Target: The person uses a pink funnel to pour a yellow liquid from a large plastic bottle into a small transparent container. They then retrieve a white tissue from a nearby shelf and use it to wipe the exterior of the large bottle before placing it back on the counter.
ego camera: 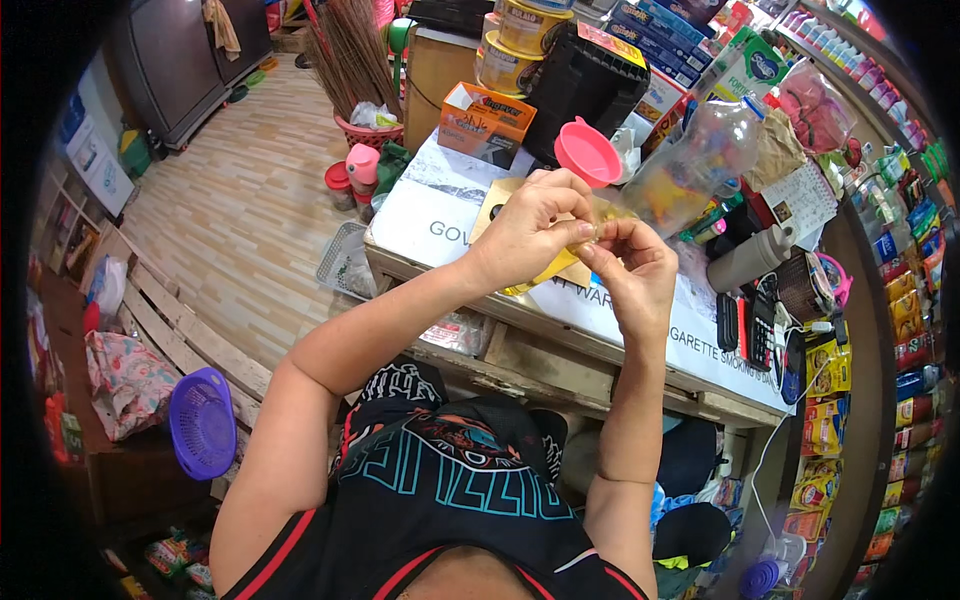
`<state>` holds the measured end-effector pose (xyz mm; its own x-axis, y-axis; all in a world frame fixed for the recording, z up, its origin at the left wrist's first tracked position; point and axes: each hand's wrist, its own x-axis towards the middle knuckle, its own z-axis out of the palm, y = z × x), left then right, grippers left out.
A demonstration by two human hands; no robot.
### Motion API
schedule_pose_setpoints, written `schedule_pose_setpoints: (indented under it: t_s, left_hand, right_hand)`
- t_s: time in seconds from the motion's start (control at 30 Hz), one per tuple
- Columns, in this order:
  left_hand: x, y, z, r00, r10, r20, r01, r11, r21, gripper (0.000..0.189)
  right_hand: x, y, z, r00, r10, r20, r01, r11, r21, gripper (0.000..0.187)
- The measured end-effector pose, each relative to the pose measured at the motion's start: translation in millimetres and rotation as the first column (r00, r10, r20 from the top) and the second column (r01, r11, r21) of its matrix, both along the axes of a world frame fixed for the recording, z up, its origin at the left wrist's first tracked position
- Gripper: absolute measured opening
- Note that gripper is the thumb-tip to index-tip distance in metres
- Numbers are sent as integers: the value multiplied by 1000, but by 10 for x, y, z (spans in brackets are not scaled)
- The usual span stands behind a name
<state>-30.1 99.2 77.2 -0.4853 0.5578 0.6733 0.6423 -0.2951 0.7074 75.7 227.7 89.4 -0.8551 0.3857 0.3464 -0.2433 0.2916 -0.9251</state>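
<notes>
Both hands meet above the counter at its front edge. The fingertips of my left hand (529, 221) and my right hand (636, 262) pinch the gathered top of a small clear plastic bag (551, 270) from its two sides. Yellow liquid fills the lower part of the bag, which hangs tilted beneath my left hand. My fingers and left wrist hide much of it. Behind the hands lies a piece of brown cardboard (491, 206) on the counter. A pink round plastic funnel (589, 154) with a small tab stands just beyond my left hand.
The white printed counter top (409, 199) holds an orange-and-black box (487, 124), a large clear plastic bottle (694, 161) with colourful contents, a grey tumbler (750, 259) and a calculator (761, 330). An open drawer (555, 367) lies below. Hanging sachets (825, 367) line the right; a purple basket (202, 424) is left.
</notes>
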Motion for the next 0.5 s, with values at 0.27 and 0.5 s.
schedule_pose_setpoints:
  t_s: [0.27, 0.5]
  left_hand:
    - [-18, 34, -6, 921, -209, 329, 227, 974, -17, 10]
    - [-10, 40, -3, 734, -388, 557, 430, 901, 61, 12]
  right_hand:
    - [-25, -26, -40, 958, -63, -281, 178, 895, 408, 11]
    - [-59, 1, -64, 914, -32, -405, 282, 767, 577, 12]
